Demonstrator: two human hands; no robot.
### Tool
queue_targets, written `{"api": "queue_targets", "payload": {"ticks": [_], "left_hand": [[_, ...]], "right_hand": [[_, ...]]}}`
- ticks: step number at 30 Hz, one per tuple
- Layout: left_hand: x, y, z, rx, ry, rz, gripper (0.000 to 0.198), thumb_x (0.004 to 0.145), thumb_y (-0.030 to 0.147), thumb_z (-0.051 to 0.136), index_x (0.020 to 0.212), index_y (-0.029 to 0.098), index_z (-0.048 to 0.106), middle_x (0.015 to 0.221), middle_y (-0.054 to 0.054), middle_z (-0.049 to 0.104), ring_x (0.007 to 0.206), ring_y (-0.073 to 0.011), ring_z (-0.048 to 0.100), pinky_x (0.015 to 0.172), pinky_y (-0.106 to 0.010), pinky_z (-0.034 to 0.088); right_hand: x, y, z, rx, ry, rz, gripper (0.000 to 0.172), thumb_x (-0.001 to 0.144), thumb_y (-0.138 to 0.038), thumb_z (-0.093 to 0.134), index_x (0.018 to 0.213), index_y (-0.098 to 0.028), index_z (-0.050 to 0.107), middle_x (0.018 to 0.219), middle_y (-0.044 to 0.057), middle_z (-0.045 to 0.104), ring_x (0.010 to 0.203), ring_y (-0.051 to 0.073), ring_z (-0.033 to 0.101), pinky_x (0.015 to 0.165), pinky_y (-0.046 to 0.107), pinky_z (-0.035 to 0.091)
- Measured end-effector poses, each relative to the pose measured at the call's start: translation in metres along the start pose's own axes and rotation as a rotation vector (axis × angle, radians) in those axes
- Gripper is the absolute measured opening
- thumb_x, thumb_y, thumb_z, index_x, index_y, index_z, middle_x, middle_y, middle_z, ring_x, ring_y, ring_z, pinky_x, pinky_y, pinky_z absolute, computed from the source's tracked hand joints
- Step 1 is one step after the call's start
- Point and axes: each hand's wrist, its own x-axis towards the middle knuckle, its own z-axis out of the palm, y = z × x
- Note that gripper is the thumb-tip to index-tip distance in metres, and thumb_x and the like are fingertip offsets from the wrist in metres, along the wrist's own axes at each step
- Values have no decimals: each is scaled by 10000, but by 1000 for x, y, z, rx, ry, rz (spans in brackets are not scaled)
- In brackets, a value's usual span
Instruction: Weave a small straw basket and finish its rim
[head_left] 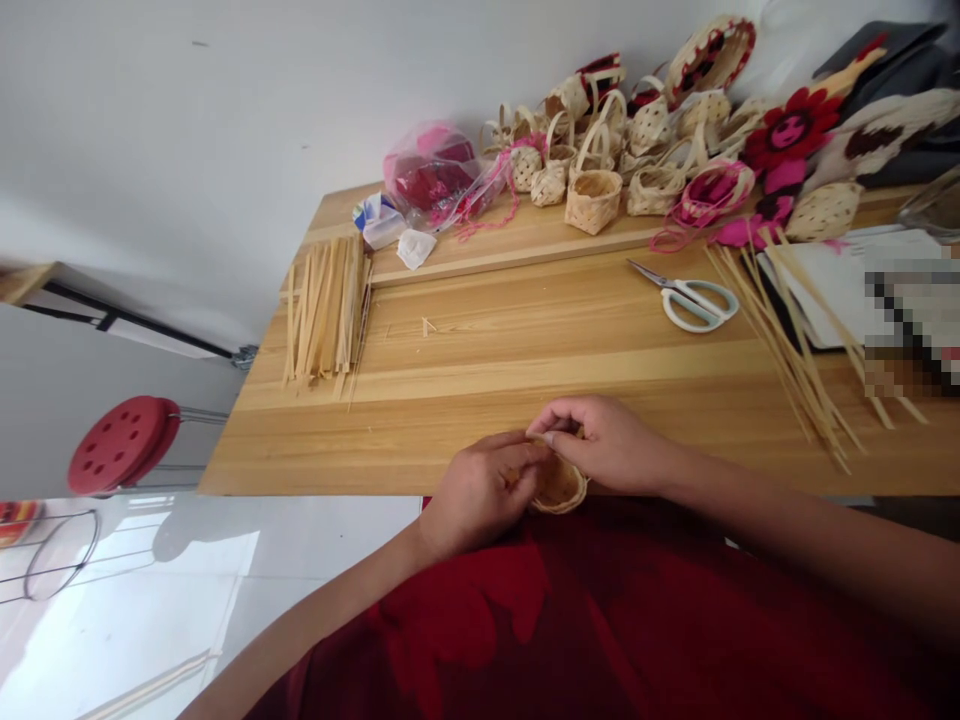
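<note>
A small woven bamboo basket (559,487) sits at the near edge of the wooden table (480,360), partly hidden by my hands. My left hand (480,495) grips its side, with the fingers curled over the weave. My right hand (607,445) holds the top of the basket from the other side, and its fingertips meet those of my left hand. The basket's rim shows only in part, and its upper part is covered by my fingers.
A bundle of flat bamboo strips (324,310) lies at the table's left. White-handled scissors (688,300) and loose long strips (795,340) lie to the right. Several finished woven baskets (592,200), a pink plastic bag (435,175) and a red-and-pink felt flower (787,130) stand along the back.
</note>
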Motion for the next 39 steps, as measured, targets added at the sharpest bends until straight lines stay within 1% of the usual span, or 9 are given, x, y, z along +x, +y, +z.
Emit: {"api": "queue_targets", "payload": {"ticks": [8, 14, 19, 27, 31, 33, 34, 36, 39], "left_hand": [[4, 3, -3, -89, -17, -36, 263, 900, 98, 600, 1033, 219, 792, 1159, -46, 807, 1080, -192, 760, 1008, -338, 606], [7, 1, 1, -153, 4, -89, 245, 852, 90, 612, 967, 210, 792, 1067, -44, 816, 996, -193, 769, 971, -341, 614], [7, 2, 1, -163, -11, -87, 289, 828, 67, 592, 962, 212, 803, 1070, -46, 810, 983, -190, 759, 947, -332, 615], [5, -2, -1, -175, -10, -85, 222, 856, 100, 588, 950, 197, 764, 1005, -58, 771, 957, -194, 723, 926, -339, 590], [5, -5, 1, -210, 3, -31, 167, 893, 143, 586, 977, 207, 716, 998, -51, 772, 981, -198, 718, 965, -353, 573], [4, -6, -1, -244, -55, -23, 146, 926, 221, 626, 1057, 213, 689, 1067, -61, 769, 999, -203, 723, 961, -351, 575], [4, -6, -2, -261, -100, -22, 192, 927, 278, 672, 1109, 219, 672, 1120, -68, 763, 1016, -209, 725, 954, -349, 577], [4, -6, -6, -274, -191, -26, 421, 859, 394, 806, 1206, 234, 629, 1212, -80, 744, 1055, -232, 728, 946, -352, 578], [5, -5, -8, -238, -261, -52, 681, 727, 427, 932, 1279, 249, 575, 1231, -80, 737, 1076, -260, 729, 943, -368, 579]], "right_hand": [[-2, 1, 2, 18, 6, 24, 214, 842, -229, 640, 1001, -224, 783, 722, -5, 751, 579, 138, 602, 532, 259, 421], [-9, -8, -4, -91, -5, -45, 222, 854, -211, 607, 927, -238, 815, 745, 5, 775, 621, 151, 629, 564, 274, 428], [-11, -12, -3, -130, 25, -27, 207, 838, -208, 612, 879, -252, 809, 761, 19, 791, 610, 165, 641, 551, 282, 432], [-14, -17, -4, -281, -21, -124, 171, 858, -187, 621, 893, -252, 776, 840, 23, 796, 721, 184, 682, 648, 301, 466], [-14, -13, -2, -194, 14, -67, 149, 872, -215, 620, 916, -251, 758, 846, 22, 796, 736, 186, 707, 654, 294, 500], [-14, -8, 0, -101, 59, -16, 138, 867, -227, 625, 933, -244, 744, 865, 25, 804, 746, 188, 726, 655, 291, 525], [-14, -5, 0, -62, 85, 6, 135, 859, -228, 630, 937, -241, 739, 876, 27, 807, 750, 189, 732, 658, 292, 536], [-15, 1, 1, -16, 141, 37, 136, 840, -228, 642, 943, -240, 731, 884, 31, 808, 745, 190, 736, 667, 297, 552], [-15, 9, 2, 9, 197, 56, 151, 837, -244, 648, 968, -239, 724, 867, 34, 797, 715, 190, 725, 649, 305, 552]]}}
